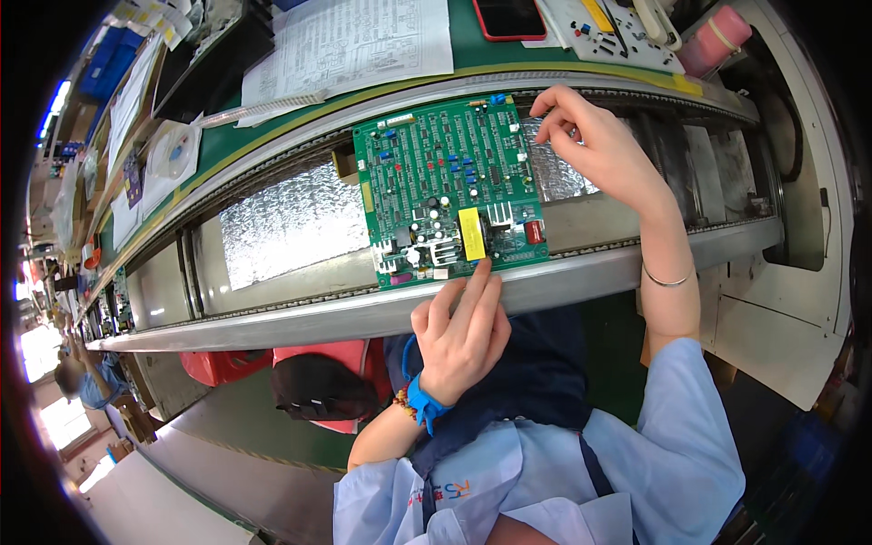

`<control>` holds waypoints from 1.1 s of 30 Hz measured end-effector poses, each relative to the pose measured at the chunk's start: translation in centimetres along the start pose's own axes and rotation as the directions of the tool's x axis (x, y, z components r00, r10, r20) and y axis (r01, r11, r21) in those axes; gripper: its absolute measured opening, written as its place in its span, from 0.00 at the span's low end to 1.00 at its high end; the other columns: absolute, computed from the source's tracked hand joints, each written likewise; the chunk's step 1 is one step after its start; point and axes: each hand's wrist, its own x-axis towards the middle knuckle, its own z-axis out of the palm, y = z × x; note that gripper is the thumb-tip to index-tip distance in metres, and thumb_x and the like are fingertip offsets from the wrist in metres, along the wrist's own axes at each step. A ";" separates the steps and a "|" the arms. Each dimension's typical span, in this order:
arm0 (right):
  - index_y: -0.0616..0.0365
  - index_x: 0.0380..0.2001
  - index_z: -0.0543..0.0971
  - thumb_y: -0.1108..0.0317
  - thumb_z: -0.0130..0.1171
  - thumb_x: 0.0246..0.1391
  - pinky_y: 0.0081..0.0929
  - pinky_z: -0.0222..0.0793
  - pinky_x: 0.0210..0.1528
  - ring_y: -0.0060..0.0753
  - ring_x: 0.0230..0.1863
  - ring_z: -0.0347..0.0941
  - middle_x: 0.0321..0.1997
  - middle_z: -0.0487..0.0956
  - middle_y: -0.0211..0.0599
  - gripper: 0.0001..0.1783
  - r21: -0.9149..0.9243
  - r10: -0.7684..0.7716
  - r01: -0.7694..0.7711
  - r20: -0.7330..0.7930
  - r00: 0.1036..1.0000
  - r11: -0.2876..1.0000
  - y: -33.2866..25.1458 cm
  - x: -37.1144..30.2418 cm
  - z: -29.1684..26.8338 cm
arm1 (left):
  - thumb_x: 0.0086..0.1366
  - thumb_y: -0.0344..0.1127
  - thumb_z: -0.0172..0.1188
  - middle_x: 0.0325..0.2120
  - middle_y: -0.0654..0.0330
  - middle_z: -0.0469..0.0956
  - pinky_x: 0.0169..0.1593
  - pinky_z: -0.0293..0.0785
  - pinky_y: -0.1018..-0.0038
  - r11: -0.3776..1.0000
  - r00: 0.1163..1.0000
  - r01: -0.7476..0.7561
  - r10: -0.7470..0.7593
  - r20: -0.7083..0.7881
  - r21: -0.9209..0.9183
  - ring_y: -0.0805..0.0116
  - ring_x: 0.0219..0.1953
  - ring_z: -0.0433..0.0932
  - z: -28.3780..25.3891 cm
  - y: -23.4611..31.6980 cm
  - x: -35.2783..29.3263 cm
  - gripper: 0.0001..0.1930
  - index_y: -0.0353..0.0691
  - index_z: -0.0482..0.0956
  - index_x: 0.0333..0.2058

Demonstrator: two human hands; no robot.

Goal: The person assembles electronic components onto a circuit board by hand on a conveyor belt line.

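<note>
A green circuit board (436, 195) full of small parts lies across the rails of a conveyor. On its near part stand a yellow block-shaped component (471, 234), white finned heat sinks and a red component (533, 232). My left hand (460, 341) is at the board's near edge, its fingers stretched forward and one fingertip by the foot of the yellow component. Beside the far right corner of the board hovers my right hand (586, 136), its fingers loosely bent and apart, with nothing visible in them. A blue strap (425, 404) circles my left wrist.
The conveyor's near metal rail (300, 318) runs along my front. Beyond the far rail lie printed sheets (350, 45), a red-edged phone (509, 18), a white tray of loose components (618, 41) and a pink bottle (715, 41). A black bag (324, 388) rests on a red seat below left.
</note>
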 end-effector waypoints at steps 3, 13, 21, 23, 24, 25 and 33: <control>0.60 0.40 0.69 0.70 0.49 0.53 0.27 0.65 0.33 0.30 0.28 0.70 0.24 0.74 0.34 0.11 -0.011 0.023 -0.023 -0.011 1.000 1.000 -0.1 0.0 -0.2 | 0.47 0.28 0.61 0.50 0.61 0.76 0.47 0.59 0.73 0.998 1.000 -0.029 0.029 0.000 -0.053 0.66 0.45 0.71 0.2 0.5 0.3 0.21 0.40 0.76 0.44; 0.60 0.41 0.67 0.71 0.50 0.53 0.30 0.66 0.34 0.35 0.29 0.71 0.26 0.73 0.36 0.11 -0.010 -0.013 0.012 -0.063 0.998 1.000 -0.6 0.1 0.0 | 0.48 0.32 0.61 0.51 0.59 0.74 0.44 0.61 0.74 0.997 0.998 -0.061 0.062 0.025 -0.044 0.67 0.43 0.71 1.1 2.1 2.3 0.22 0.40 0.75 0.45; 0.59 0.46 0.67 0.71 0.50 0.53 0.25 0.68 0.38 0.27 0.33 0.70 0.35 0.75 0.35 0.16 -0.035 0.031 -0.032 -0.033 0.999 0.999 -0.9 0.0 -0.5 | 0.49 0.32 0.60 0.52 0.60 0.73 0.46 0.60 0.72 0.995 0.994 -0.085 0.088 0.070 -0.044 0.65 0.44 0.70 2.4 3.0 3.7 0.22 0.40 0.74 0.46; 0.59 0.46 0.67 0.72 0.50 0.53 0.25 0.68 0.37 0.26 0.32 0.70 0.34 0.75 0.35 0.16 -0.035 0.008 -0.009 -0.046 0.999 0.999 -1.1 0.0 -0.3 | 0.49 0.33 0.60 0.52 0.61 0.73 0.45 0.60 0.72 0.996 0.995 -0.076 0.078 0.057 -0.035 0.65 0.44 0.70 2.4 3.0 3.7 0.21 0.41 0.74 0.45; 0.59 0.46 0.67 0.72 0.50 0.53 0.25 0.68 0.37 0.26 0.32 0.70 0.34 0.75 0.35 0.16 -0.035 0.008 -0.010 -0.043 0.999 0.999 -1.2 0.0 -0.3 | 0.49 0.33 0.60 0.52 0.60 0.73 0.45 0.60 0.72 0.992 0.991 -0.116 0.118 0.063 -0.046 0.65 0.44 0.70 2.4 3.2 3.8 0.21 0.41 0.74 0.45; 0.58 0.45 0.67 0.71 0.53 0.51 0.28 0.68 0.40 0.32 0.35 0.71 0.35 0.75 0.37 0.16 -0.011 0.019 -0.019 -0.027 0.999 1.000 -1.4 0.0 -0.3 | 0.49 0.33 0.60 0.52 0.60 0.73 0.44 0.61 0.72 0.987 0.985 -0.153 0.156 0.068 -0.058 0.65 0.44 0.70 2.4 3.3 3.9 0.21 0.41 0.74 0.45; 0.45 0.56 0.64 0.64 0.69 0.35 0.41 0.50 0.62 0.46 0.63 0.53 0.60 0.60 0.38 0.41 -0.335 -0.197 0.229 0.128 0.972 0.914 -0.7 -0.3 0.1 | 0.49 0.34 0.60 0.50 0.59 0.73 0.43 0.63 0.74 0.987 0.988 -0.151 0.153 0.026 -0.061 0.68 0.43 0.70 2.0 2.5 3.6 0.21 0.41 0.75 0.44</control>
